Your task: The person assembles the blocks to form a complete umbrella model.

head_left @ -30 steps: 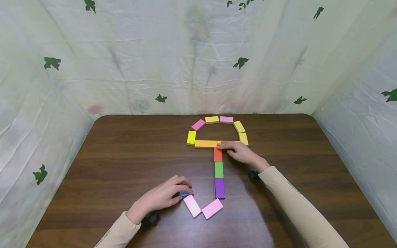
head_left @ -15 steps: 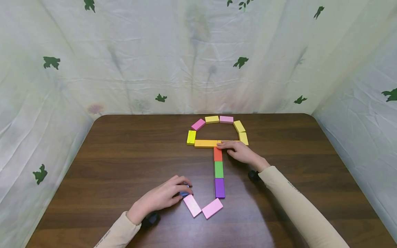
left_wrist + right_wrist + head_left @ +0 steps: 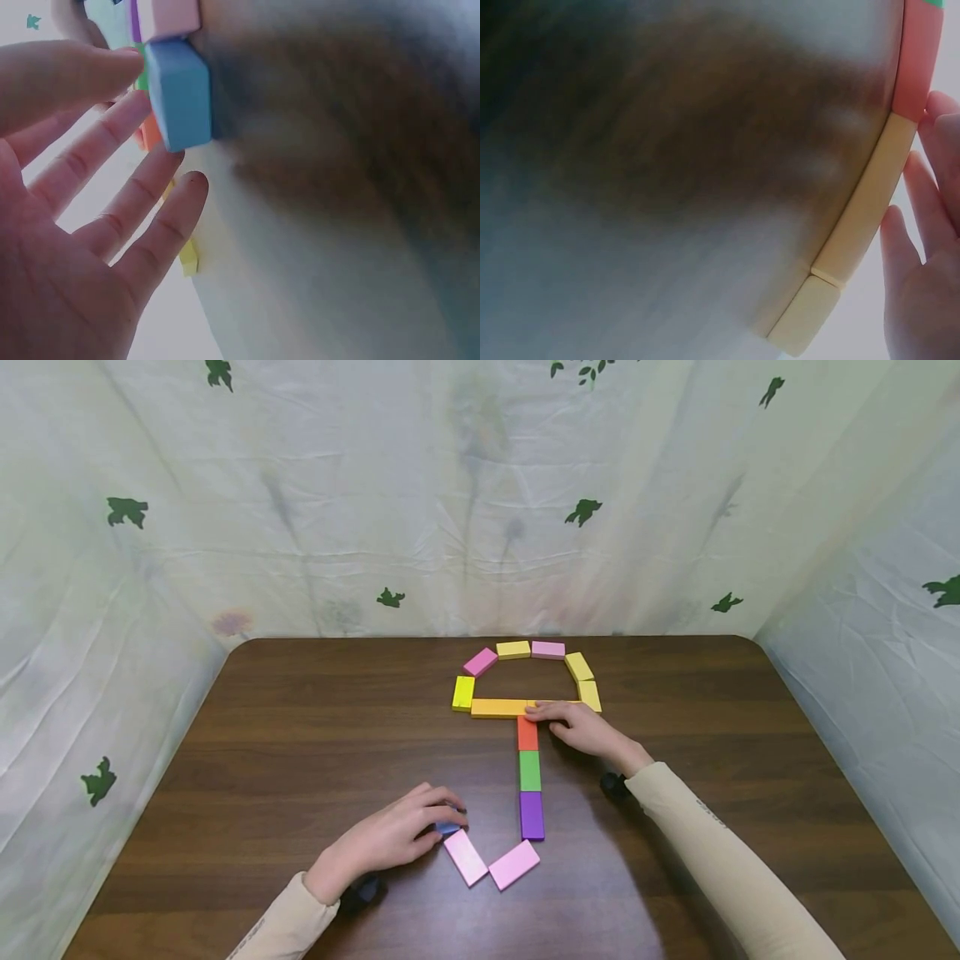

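On the table, blocks form an outline like an umbrella. In the head view my left hand is low over the table left of centre. Its thumb and fingertips are at a blue block, partly covered by the fingers in the head view. A pale pink block sits at one end of it, and a second pink block angles up beside that. My right hand rests its fingertips on the orange bar, near where the red block meets it, hiding part of its right side.
Below the red block come a green block and a purple block. An arc of yellow and pink blocks curves above the orange bar, close to the far edge of the brown table. A printed curtain hangs behind.
My left fingers shift slightly around the blue block, which shows a little differently between them. The right hand and the other blocks stay where they were.
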`<state>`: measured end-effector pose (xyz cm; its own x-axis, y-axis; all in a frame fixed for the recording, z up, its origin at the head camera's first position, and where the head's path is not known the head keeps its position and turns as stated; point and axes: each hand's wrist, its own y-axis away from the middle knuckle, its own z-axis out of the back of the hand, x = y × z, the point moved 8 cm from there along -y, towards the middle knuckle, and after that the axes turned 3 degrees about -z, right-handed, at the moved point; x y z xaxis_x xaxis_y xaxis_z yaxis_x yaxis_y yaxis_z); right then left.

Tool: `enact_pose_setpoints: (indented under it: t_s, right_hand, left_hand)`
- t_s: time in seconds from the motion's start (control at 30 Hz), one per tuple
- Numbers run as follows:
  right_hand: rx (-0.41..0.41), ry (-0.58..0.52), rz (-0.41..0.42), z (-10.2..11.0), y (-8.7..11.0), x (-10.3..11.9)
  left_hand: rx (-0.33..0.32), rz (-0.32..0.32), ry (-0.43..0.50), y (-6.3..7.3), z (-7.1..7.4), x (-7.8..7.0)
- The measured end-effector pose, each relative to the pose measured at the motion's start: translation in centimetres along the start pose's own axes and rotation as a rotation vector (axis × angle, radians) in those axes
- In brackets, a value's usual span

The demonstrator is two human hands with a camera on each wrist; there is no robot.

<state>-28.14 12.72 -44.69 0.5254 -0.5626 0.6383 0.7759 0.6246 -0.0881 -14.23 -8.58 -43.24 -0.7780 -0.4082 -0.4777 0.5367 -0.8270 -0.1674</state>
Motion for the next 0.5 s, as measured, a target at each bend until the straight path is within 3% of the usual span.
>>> enact_pose_setpoints:
  t_s: [0.27, 0.5]
  right_hand:
    - [0.011, 0.002, -0.015, 0.0, 0.0, -0.1]
    - [0.031, -0.008, -0.043, 0.3, -0.3, -0.3]
  left_hand:
    - [-0.110, 0.066, -0.036, -0.1, 2.7, 1.2]
    - [-0.211, 0.184, -0.132, -0.4, 5.4, 2.8]
